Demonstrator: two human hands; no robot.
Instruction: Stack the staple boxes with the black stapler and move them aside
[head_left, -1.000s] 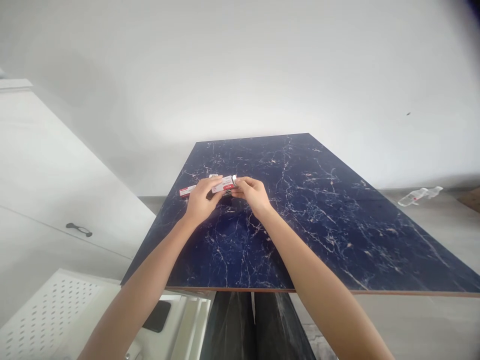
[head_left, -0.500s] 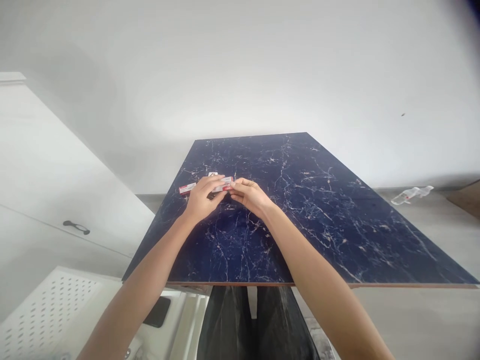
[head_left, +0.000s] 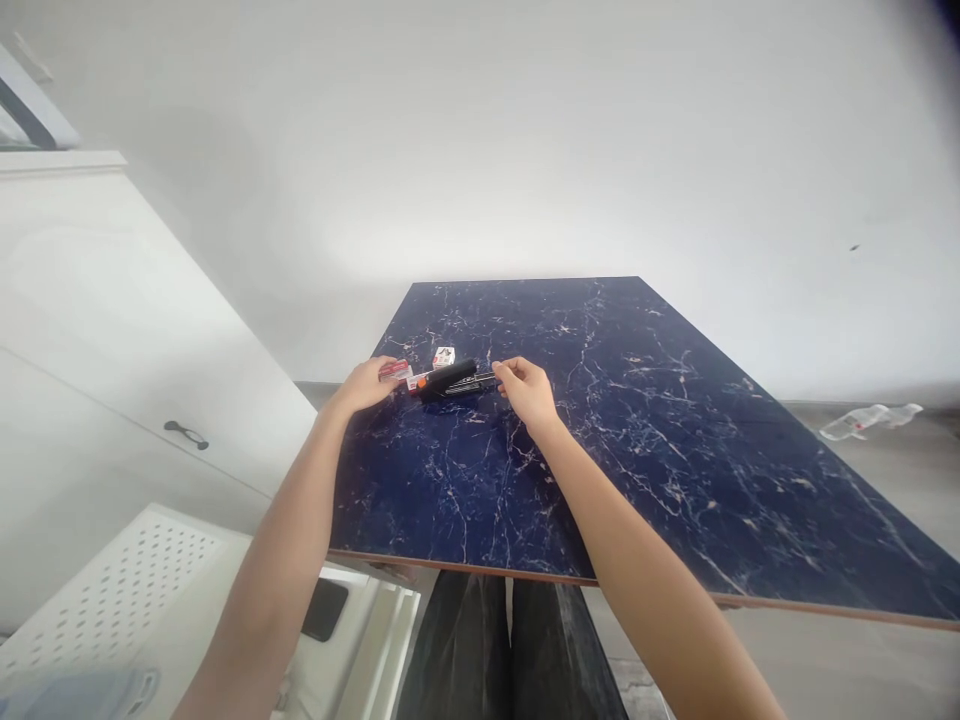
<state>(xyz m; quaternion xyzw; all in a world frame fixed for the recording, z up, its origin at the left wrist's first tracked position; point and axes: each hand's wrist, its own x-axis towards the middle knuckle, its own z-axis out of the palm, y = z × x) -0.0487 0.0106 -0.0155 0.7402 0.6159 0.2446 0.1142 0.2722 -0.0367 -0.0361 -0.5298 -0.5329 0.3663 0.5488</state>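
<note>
A black stapler (head_left: pixel 448 378) with an orange part at its left end lies on the dark blue marbled table (head_left: pixel 600 450). Its top appears raised from the metal rail. My left hand (head_left: pixel 366 385) is closed on a small red-and-white box (head_left: pixel 395 370) just left of the stapler. My right hand (head_left: pixel 527 390) pinches at the stapler's right tip, and whatever its fingertips hold is too small to make out. Behind the stapler is a small white box (head_left: pixel 444 356) with a dark picture and red print. Another red-and-white box end (head_left: pixel 413 381) shows between the left hand and the stapler.
At the left stands a white cabinet (head_left: pixel 150 330) with a dark handle. A white perforated panel (head_left: pixel 127 580) and a dark phone-like object (head_left: pixel 325 609) are below it. A clear plastic bottle (head_left: pixel 862 421) lies on the floor at right. A white wall rises behind the table.
My hands have moved apart. The red-and-white box both hands held is gone from between them, and the stapler now shows. My left hand is now on a box at the left.
</note>
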